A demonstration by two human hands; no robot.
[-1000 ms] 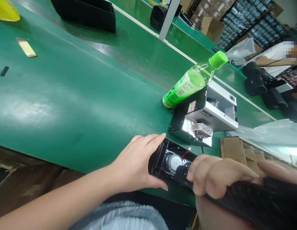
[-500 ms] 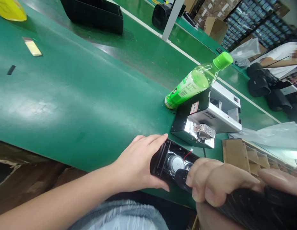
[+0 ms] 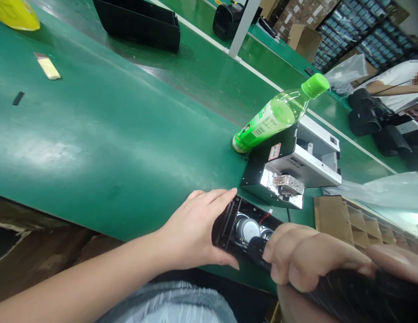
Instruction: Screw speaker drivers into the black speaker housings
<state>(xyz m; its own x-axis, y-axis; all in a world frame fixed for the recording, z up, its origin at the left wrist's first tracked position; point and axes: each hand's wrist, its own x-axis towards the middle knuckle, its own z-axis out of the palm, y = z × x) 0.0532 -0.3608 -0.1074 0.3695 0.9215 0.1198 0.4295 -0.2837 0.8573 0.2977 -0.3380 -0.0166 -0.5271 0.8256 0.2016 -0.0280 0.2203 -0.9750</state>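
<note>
My left hand (image 3: 198, 229) is closed round the left end of an open black speaker housing (image 3: 224, 224), fingers on the far side and thumb on the near side. Inside the housing sits a round silver speaker driver (image 3: 248, 230), and a thin red wire (image 3: 263, 218) with a white plug rises by the far wall. My right hand (image 3: 310, 255), large and close to the camera, grips a black electric screwdriver (image 3: 343, 294). The dark nose of that tool points down into the housing beside the driver; its tip is hidden.
Just beyond the housing stands a black and silver machine (image 3: 279, 166), with a green-capped bottle (image 3: 266, 128) behind it. A divided cardboard box (image 3: 330, 217) is at right. Farther off are a black casing (image 3: 141, 27), a yellow object (image 3: 18, 15) and a person's arm (image 3: 390, 89).
The scene has shifted slightly rightward in view. Both hands keep their grips; the screwdriver's nose has tilted very slightly against the housing.
</note>
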